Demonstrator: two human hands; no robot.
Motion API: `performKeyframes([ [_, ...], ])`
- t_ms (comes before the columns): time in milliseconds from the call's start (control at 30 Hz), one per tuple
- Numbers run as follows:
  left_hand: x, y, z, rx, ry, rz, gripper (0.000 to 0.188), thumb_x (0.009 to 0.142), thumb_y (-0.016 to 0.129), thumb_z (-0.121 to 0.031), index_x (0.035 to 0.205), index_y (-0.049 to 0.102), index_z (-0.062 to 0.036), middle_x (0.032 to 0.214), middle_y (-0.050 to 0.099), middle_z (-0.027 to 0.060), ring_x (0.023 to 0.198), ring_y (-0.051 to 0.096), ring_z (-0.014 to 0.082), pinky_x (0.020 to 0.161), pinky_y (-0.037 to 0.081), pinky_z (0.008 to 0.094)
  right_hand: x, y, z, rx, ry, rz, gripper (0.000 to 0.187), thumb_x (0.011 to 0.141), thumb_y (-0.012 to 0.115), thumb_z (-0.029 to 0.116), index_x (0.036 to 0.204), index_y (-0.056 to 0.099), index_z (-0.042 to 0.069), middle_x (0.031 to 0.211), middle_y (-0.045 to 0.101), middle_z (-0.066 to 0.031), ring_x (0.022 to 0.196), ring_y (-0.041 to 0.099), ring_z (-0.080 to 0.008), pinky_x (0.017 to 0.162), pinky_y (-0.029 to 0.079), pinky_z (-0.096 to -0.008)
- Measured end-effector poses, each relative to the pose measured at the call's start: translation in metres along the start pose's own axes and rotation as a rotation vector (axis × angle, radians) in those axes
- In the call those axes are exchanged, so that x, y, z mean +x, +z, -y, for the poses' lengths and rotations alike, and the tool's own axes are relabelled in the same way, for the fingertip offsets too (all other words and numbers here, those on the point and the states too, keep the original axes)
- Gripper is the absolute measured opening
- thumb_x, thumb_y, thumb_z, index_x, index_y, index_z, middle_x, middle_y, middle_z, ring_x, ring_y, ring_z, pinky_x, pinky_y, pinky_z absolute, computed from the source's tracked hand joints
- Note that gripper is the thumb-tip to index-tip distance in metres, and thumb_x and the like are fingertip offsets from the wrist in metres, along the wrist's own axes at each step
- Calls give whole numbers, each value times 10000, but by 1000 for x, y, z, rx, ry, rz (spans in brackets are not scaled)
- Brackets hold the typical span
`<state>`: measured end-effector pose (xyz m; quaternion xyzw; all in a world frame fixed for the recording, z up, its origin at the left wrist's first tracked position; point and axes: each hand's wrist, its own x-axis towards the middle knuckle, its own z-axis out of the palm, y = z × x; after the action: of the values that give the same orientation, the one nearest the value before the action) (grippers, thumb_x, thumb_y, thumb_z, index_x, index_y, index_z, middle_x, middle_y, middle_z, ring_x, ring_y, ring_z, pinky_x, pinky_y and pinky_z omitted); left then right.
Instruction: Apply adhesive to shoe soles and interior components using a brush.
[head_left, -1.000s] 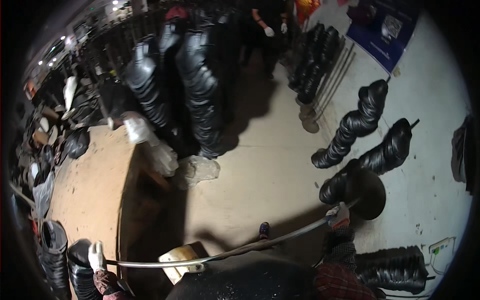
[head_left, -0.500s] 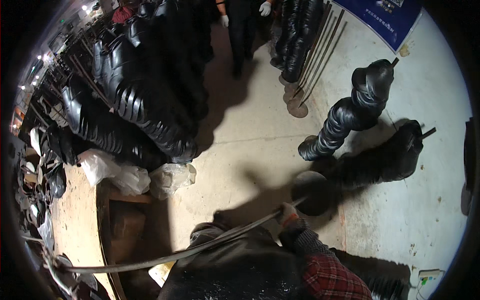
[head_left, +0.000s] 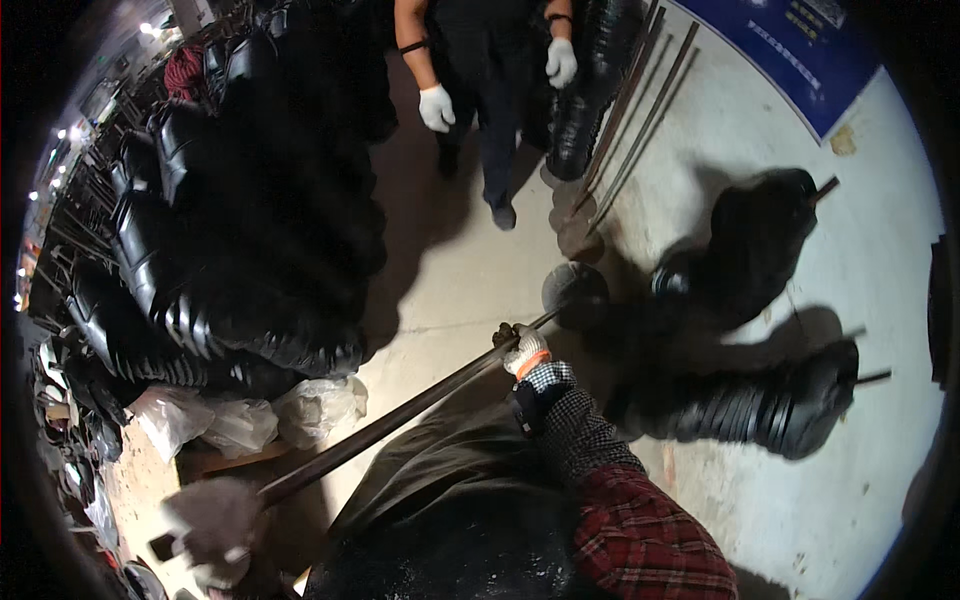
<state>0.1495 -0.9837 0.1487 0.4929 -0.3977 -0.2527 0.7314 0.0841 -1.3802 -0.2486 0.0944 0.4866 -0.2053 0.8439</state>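
A long dark metal rod slants across my front, from lower left to upper right. A round dark disc shows at its far end and appears joined to it. My right hand, in a pale knit glove with an orange cuff, is closed round the rod near the disc. At the near end, my left hand is blurred but seems wrapped round the rod, with a dark tip poking out beyond it. Below the rod hangs a black apron on my body.
Tall stacks of glossy black curved pieces fill the left. More stacks on rods lean at the right wall. Upright rods with disc bases stand farther back. A white-gloved person stands ahead. Clear plastic bags lie by a wooden table.
The rod and disc have moved up and away, with both hands on the rod. My left hand has come right, nearer my body. The person ahead is closer now.
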Motion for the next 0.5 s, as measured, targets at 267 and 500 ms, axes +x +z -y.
performKeyframes([
  [267, 244, 164, 216, 292, -69, 492, 105, 884, 608, -31, 981, 596, 9, 1008, 640, 218, 916, 629, 274, 956, 448, 458, 72, 64, 192, 62, 74, 78, 218, 996, 357, 148, 938, 436, -47, 687, 477, -104, 509, 406, -195, 460, 412, -304],
  [500, 373, 285, 233, 163, -307, 377, 304, 923, 621, -176, 1157, 560, 9, 1067, 624, 74, 965, 573, 131, 866, 452, 281, 99, 86, 316, -172, -179, 156, 214, 917, 515, 236, 827, 613, 68, 701, 581, -41, 626, 537, -228, 628, 498, -364],
])
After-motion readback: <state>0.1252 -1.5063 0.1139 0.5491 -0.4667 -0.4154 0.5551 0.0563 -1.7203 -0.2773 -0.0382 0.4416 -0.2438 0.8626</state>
